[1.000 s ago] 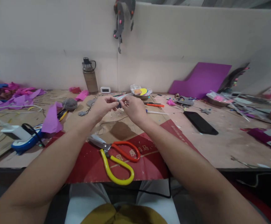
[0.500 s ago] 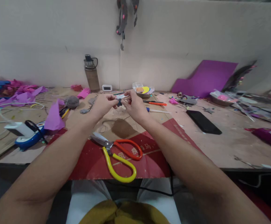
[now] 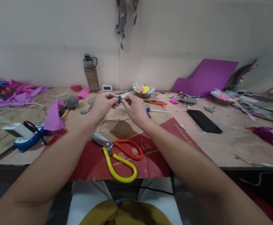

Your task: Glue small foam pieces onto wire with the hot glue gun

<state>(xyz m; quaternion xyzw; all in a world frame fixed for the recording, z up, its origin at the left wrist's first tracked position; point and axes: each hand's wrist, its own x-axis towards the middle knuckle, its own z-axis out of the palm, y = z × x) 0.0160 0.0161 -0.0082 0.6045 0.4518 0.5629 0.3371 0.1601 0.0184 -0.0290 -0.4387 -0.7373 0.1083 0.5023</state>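
My left hand (image 3: 105, 105) and my right hand (image 3: 134, 107) meet above the middle of the table, fingertips almost touching. Both are closed in a pinch on a small dark grey piece (image 3: 119, 99), too small to name and partly covered by the fingers. Nearer to me, large scissors (image 3: 108, 144) with one red and one yellow handle lie on a red printed cardboard sheet (image 3: 89, 165). Just right of my right hand is a blue-and-white tool (image 3: 148, 111), partly hidden by it. A loop of thin cord (image 3: 103, 128) lies below the hands.
At the back stand a bottle (image 3: 91, 75), a small white digital display (image 3: 106, 87) and a bowl of bits (image 3: 144, 93). A grey yarn ball (image 3: 71, 102) and purple cloth (image 3: 54, 117) are on the left. Rightward lie an orange-handled tool (image 3: 158, 103), a black phone (image 3: 204, 121) and a purple sheet (image 3: 207, 76).
My right hand's fingers have turned and closed in nearer to my left fingertips around the small dark piece. Scissors and other objects stay put; the view has shifted slightly.
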